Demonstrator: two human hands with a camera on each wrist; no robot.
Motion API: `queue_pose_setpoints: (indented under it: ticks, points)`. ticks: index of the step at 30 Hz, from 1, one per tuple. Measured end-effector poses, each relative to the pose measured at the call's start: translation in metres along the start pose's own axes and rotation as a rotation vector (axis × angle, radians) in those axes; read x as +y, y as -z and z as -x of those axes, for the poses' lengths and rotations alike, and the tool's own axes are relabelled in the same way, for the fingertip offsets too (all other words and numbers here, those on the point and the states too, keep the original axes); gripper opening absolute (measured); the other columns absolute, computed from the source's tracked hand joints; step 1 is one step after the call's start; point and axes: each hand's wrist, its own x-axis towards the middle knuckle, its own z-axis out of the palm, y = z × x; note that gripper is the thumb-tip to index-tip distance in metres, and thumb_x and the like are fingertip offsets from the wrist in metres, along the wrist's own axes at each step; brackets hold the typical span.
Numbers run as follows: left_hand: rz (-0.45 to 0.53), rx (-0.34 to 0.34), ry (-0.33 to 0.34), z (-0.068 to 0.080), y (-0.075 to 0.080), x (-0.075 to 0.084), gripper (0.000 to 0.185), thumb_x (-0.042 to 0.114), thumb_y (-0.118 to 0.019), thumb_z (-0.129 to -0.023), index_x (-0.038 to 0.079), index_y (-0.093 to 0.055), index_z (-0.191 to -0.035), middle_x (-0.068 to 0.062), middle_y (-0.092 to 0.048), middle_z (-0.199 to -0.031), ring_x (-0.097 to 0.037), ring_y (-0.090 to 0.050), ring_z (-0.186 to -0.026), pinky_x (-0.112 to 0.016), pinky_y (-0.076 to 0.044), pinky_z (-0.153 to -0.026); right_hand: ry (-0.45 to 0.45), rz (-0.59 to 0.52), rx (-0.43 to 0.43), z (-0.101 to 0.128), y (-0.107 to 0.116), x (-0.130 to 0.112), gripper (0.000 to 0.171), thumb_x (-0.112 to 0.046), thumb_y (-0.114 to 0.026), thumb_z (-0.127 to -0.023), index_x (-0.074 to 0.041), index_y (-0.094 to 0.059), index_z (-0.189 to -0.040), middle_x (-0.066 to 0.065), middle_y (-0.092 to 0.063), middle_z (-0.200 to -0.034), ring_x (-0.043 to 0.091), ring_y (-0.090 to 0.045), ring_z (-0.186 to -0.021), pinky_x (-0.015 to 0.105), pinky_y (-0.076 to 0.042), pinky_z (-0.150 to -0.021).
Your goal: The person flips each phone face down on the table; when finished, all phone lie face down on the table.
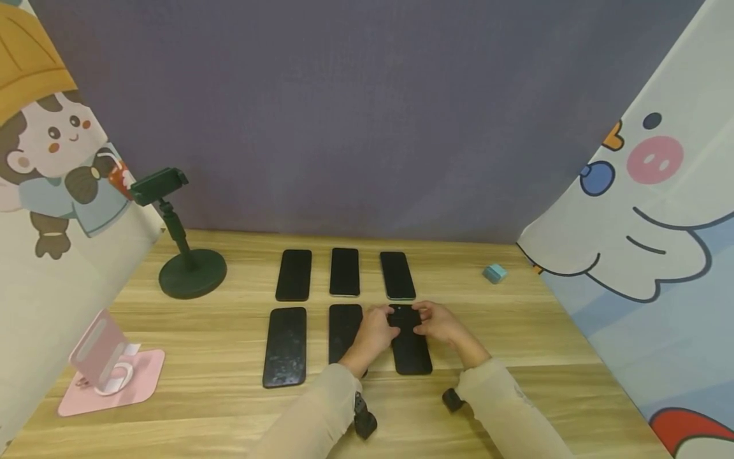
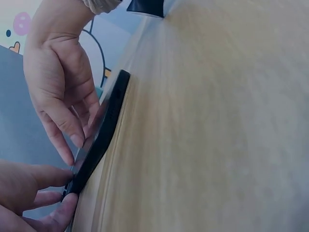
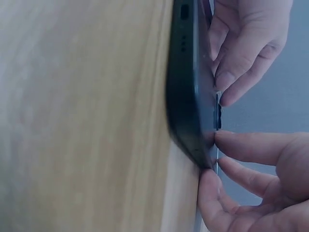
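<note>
A black smartphone (image 1: 411,354) lies at the right end of the front row, both hands at its far part. The left hand (image 1: 373,335) pinches its left edge, thumb and fingertips bent against it. Opposite, the right hand (image 1: 441,323) pinches the right edge in the same way. From the right wrist, the phone (image 3: 186,92) shows its side with a port, and a small dark raised part (image 3: 219,111) stands on its upper face between the hands. What that part is, I cannot tell. The left forearm partly covers the middle front phone (image 1: 343,325).
Another black phone (image 1: 285,347) lies front left, with a row of three phones (image 1: 345,272) behind. A dark green phone stand (image 1: 192,274) and a pink stand (image 1: 143,376) are at the left. A small blue block (image 1: 494,273) sits far right. Wall cloths surround the wooden table (image 1: 218,357).
</note>
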Motion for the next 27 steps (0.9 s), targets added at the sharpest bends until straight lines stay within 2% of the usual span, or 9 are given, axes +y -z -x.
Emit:
queue_pose_setpoints:
  ticks: [3, 6, 11, 14, 19, 23, 27]
  points:
    - [-0.01, -0.024, -0.013, 0.001, 0.003, -0.001, 0.04, 0.008, -0.078, -0.08, -0.004, -0.065, -0.116, -0.02, -0.059, -0.108, -0.034, -0.059, -0.099, -0.043, -0.051, -0.085, -0.007, 0.021, 0.006, 0.0, 0.0, -0.002, 0.051, 0.01, -0.071, -0.078, 0.007, -0.055, -0.126, 0.023, -0.055, -0.108, 0.036, -0.054, -0.101, 0.044, -0.051, -0.083]
    - [0.0, -0.048, -0.035, 0.004, 0.011, -0.004, 0.042, 0.01, -0.077, -0.082, -0.003, -0.064, -0.12, -0.017, -0.058, -0.107, -0.031, -0.058, -0.094, -0.041, -0.052, -0.08, 0.022, 0.115, 0.014, -0.001, -0.001, -0.008, 0.049, 0.006, -0.072, -0.08, 0.006, -0.056, -0.126, 0.023, -0.058, -0.109, 0.036, -0.056, -0.1, 0.046, -0.051, -0.083]
    - [0.003, -0.022, -0.086, 0.009, 0.041, -0.014, 0.039, 0.007, -0.074, -0.083, -0.003, -0.064, -0.12, -0.013, -0.057, -0.099, -0.026, -0.057, -0.086, -0.038, -0.052, -0.072, 0.082, 0.252, 0.003, 0.001, -0.009, -0.028, 0.043, -0.005, -0.071, -0.087, 0.0, -0.058, -0.128, 0.019, -0.06, -0.113, 0.035, -0.059, -0.101, 0.046, -0.052, -0.081]
    - [-0.032, 0.029, -0.083, 0.011, 0.063, -0.022, 0.037, 0.006, -0.074, -0.084, -0.002, -0.064, -0.119, -0.016, -0.057, -0.103, -0.028, -0.06, -0.087, -0.038, -0.053, -0.072, 0.103, 0.225, -0.018, 0.001, -0.021, -0.04, 0.041, -0.006, -0.069, -0.089, -0.002, -0.059, -0.129, 0.017, -0.059, -0.114, 0.032, -0.059, -0.099, 0.044, -0.053, -0.079]
    - [-0.072, 0.063, -0.006, 0.018, 0.089, -0.036, 0.038, 0.008, -0.074, -0.086, -0.002, -0.063, -0.121, -0.022, -0.056, -0.114, -0.033, -0.061, -0.094, -0.042, -0.054, -0.076, 0.13, 0.165, -0.027, -0.001, -0.043, -0.054, 0.042, -0.005, -0.068, -0.088, -0.004, -0.06, -0.129, 0.013, -0.06, -0.112, 0.029, -0.059, -0.096, 0.042, -0.053, -0.075]
    - [-0.068, 0.042, 0.045, 0.022, 0.101, -0.045, 0.038, 0.007, -0.072, -0.087, -0.004, -0.062, -0.122, -0.021, -0.059, -0.107, -0.03, -0.061, -0.088, -0.041, -0.054, -0.071, 0.134, 0.146, -0.036, -0.006, -0.059, -0.06, 0.044, -0.004, -0.068, -0.084, -0.005, -0.061, -0.127, 0.01, -0.06, -0.108, 0.028, -0.058, -0.094, 0.039, -0.052, -0.073]
    - [-0.097, 0.012, 0.069, 0.021, 0.103, -0.051, 0.037, 0.007, -0.074, -0.085, -0.003, -0.063, -0.118, -0.015, -0.065, -0.097, -0.026, -0.063, -0.081, -0.04, -0.053, -0.071, 0.123, 0.11, -0.069, -0.011, -0.071, -0.064, 0.044, -0.006, -0.071, -0.084, -0.003, -0.06, -0.127, 0.011, -0.06, -0.106, 0.028, -0.06, -0.093, 0.039, -0.054, -0.074]
